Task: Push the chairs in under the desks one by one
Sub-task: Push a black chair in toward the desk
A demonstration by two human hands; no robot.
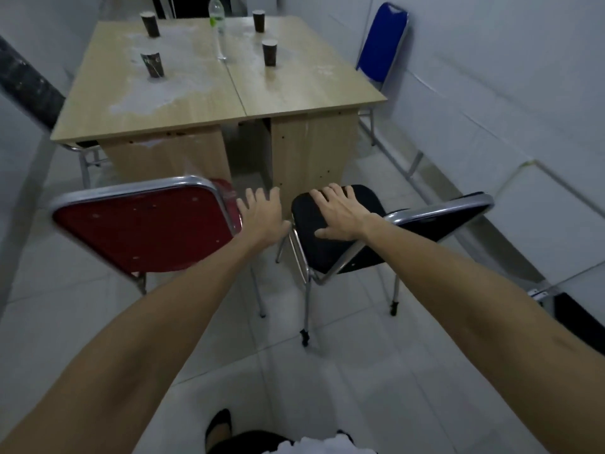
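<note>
White-tiled room, two wooden desks (209, 103) pushed together, paper cups (152, 64) and a bottle (217, 14) on top; red chair (144, 224) and black chair (343, 231) both stand out from the near desk ends, neither yet tucked in. Right hand (340, 214): fingers spread, palm flat on the black chair's seat, no grip. Left hand (262, 214): fingers open, just beside the red backrest's edge, contact uncertain. Step in hand, judged: taking hold of one chair; next move calls for squaring the skewed black chair to the desk before pushing.

The red chair (144, 224) is motion-blurred; the water bottle (217, 18) top is cropped.
</note>
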